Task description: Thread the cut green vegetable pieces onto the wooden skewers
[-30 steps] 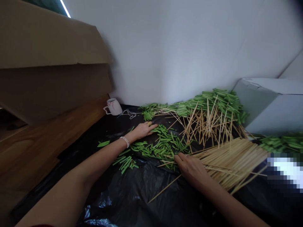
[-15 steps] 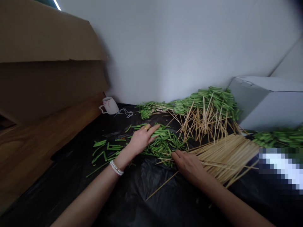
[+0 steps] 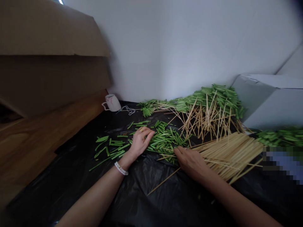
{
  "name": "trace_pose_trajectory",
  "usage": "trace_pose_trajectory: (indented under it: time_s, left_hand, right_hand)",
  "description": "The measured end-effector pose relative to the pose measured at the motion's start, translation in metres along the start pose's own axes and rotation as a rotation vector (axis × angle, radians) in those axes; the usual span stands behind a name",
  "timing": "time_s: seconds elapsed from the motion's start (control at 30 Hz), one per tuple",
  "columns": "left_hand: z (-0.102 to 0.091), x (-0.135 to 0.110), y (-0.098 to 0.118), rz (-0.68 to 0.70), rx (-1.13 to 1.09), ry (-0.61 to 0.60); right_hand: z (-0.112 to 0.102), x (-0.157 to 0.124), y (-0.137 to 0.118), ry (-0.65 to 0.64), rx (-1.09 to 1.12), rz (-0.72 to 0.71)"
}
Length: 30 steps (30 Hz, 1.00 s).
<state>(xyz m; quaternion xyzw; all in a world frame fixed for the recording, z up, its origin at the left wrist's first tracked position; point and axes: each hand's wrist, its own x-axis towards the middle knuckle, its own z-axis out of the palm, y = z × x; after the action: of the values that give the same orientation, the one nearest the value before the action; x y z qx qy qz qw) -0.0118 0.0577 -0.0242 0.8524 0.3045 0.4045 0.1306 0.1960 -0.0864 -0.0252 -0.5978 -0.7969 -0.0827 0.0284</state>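
My left hand, with a ring and a beaded bracelet, is over the left side of a loose pile of cut green bean pieces. Its thumb and fingers are drawn together; anything between them is too small to make out. At the right edge of the pile, my right hand is closed on thin bamboo skewers, whose ends stick out left past its fingertips. Its palm side is hidden. A fan of bare skewers spreads out beside this hand, and one lone skewer lies below it.
Filled skewers with green pieces are heaped along the wall. A white mug and tangled string are at the back left. A cardboard box stands left, a white box right. Black plastic sheeting covers the surface.
My left hand has drawn back left from the middle of the pile, and its spread thumb and fingers have come together. My right hand stays nearly in place. The view has shifted slightly.
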Motion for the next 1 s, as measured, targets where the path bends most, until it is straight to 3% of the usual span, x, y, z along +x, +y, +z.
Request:
trace_pose_trajectory:
  time_s: [0.1,0.33,0.47,0.63,0.73,0.8,0.9,1.0]
  left_hand:
    - [0.000,-0.002,0.007,0.078,0.072,-0.037]
    - [-0.004,0.000,0.015,0.147,0.201,-0.304]
    - [-0.002,0.000,0.010,0.150,0.148,-0.274]
    - [-0.002,0.001,0.016,0.096,0.000,-0.107]
    - [-0.003,0.002,0.026,-0.021,-0.197,-0.043]
    - [-0.002,0.002,0.031,-0.171,-0.366,-0.022]
    - [0.001,0.002,0.035,-0.434,-0.663,-0.076]
    - [0.005,0.002,0.035,-0.598,-0.937,-0.140]
  right_hand:
    - [-0.001,0.000,0.000,0.011,-0.007,0.000]
    - [-0.007,0.000,0.000,0.012,0.000,0.011]
    - [-0.007,-0.001,0.001,0.057,-0.007,0.011]
    - [-0.003,-0.003,0.008,0.362,-0.097,-0.016]
    - [-0.005,-0.006,0.009,0.487,-0.158,-0.032]
    - [-0.007,-0.007,0.008,0.520,-0.194,-0.037]
    - [-0.010,-0.009,0.006,0.545,-0.230,-0.038]
    - [-0.008,-0.009,0.006,0.560,-0.238,-0.028]
